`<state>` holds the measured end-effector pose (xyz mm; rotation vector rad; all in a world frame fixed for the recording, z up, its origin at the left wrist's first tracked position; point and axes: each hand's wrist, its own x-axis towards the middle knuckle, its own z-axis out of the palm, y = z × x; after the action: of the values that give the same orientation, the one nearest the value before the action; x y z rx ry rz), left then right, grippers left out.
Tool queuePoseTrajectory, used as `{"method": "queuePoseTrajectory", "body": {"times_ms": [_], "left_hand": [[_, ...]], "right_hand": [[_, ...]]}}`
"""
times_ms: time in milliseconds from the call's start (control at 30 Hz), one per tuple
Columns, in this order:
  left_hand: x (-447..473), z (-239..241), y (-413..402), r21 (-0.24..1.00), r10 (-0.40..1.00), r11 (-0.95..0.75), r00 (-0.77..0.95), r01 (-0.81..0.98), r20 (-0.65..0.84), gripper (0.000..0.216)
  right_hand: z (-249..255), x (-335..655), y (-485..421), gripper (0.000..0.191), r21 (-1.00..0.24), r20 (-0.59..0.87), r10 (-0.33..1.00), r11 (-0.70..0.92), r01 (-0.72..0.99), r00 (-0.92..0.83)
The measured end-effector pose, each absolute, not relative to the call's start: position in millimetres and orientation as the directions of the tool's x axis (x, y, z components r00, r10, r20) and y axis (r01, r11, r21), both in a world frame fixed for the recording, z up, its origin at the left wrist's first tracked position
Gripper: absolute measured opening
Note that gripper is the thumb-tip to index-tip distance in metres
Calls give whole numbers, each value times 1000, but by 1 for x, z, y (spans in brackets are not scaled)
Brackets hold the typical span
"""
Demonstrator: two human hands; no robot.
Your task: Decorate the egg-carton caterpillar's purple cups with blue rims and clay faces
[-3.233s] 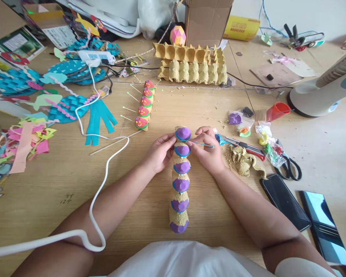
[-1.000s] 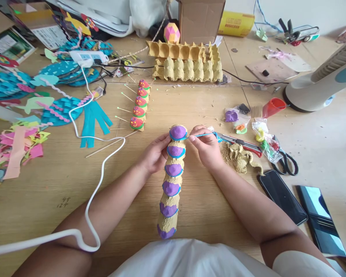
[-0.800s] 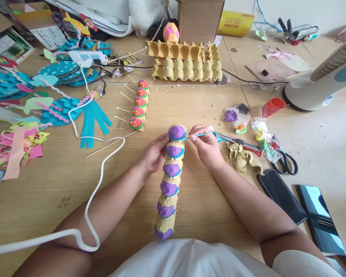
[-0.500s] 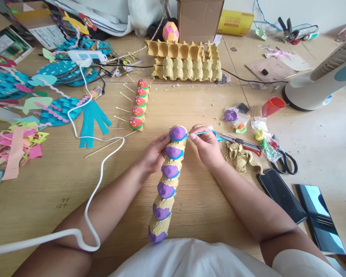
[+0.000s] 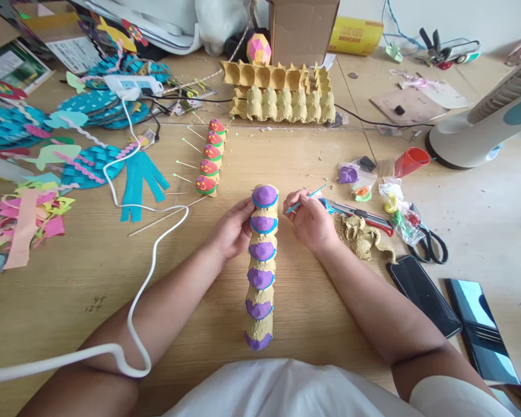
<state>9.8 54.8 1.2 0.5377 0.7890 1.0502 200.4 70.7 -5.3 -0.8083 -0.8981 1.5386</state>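
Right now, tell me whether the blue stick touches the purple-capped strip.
Apart: the head view shows a narrow gap between the blue stick and the purple-capped strip.

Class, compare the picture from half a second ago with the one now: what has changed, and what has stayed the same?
The egg-carton strip's near end has swung to the person's right, so it lies straighter. The right hand has drawn the blue stick away from the far purple bump and tilted it. Nothing was let go: the left hand still holds the strip.
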Motion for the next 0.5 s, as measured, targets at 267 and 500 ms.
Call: {"method": "queuePoseTrajectory", "body": {"times_ms": [267,500], "left_hand": [[18,-1,51,711,937,349,254,-611,-242,26],[22,-8,53,724,959,285,190,-628,-212,31]], "right_hand": [[-11,194,66,35,-915,-27,986,-91,-393,-164],[-11,195,63,38,-905,-62,956,-175,-389,-286]]}}
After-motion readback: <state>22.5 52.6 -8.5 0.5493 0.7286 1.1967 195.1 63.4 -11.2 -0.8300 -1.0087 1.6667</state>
